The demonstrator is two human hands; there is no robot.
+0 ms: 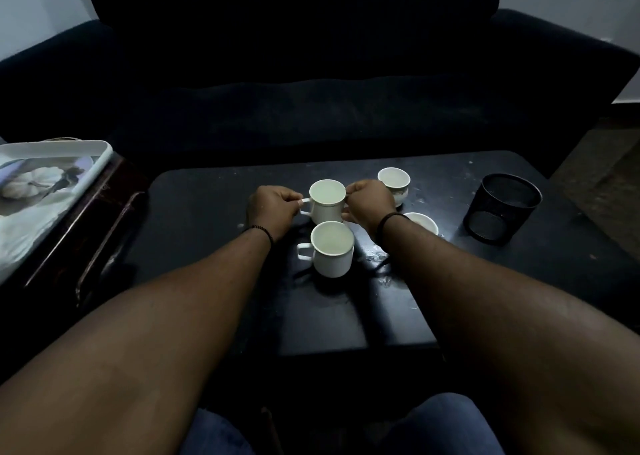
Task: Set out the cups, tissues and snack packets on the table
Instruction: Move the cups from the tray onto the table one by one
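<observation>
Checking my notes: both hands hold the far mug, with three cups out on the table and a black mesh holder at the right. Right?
Not quite: the head view shows four cups on the table, not three. Both hands, left and right, do hold the far mug, and the black mesh holder stands at right.

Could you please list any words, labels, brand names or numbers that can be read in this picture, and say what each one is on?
There is no readable text.
The four white cups, such as the near cup, are plain apart from a faint pattern on the far right cup, too dim to make out.
The tray carries a picture, not words.
The black mesh pot has no label.
</observation>
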